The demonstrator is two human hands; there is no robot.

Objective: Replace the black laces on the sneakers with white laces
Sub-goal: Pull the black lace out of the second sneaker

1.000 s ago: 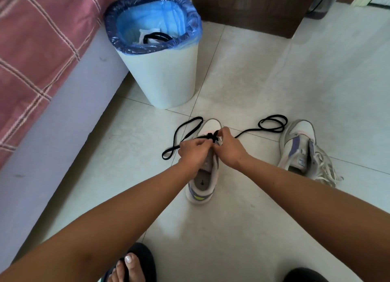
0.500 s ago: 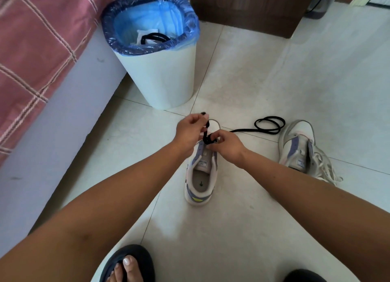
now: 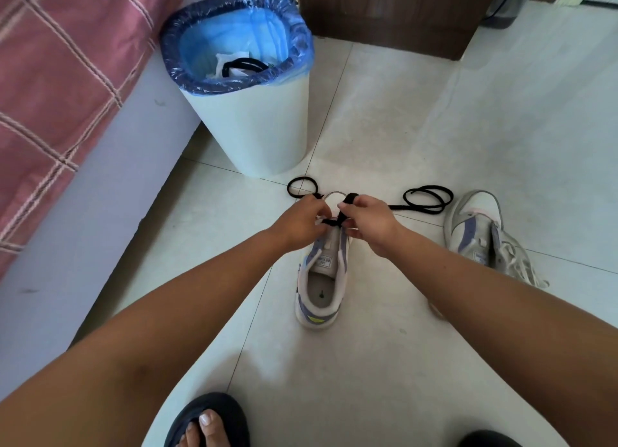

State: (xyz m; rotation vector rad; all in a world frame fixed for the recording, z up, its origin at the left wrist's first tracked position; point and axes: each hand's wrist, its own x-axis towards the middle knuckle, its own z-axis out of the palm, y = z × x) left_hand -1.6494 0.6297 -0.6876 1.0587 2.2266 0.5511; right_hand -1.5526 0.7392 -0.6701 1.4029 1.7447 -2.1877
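Head view: the near sneaker [image 3: 322, 272] stands on the floor, heel toward the person, long axis running away. Both grips sit at its toe-end eyelets — left hand [image 3: 301, 220] and right hand [image 3: 368, 219] each pinch the black lace [image 3: 337, 220], equally near, its loose ends trailing outward to either side.

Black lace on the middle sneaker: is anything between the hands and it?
No. Both the left hand and the right hand already pinch the black lace at the toe end of the sneaker. The lace's loose ends trail on the floor to either side, nothing covering them.
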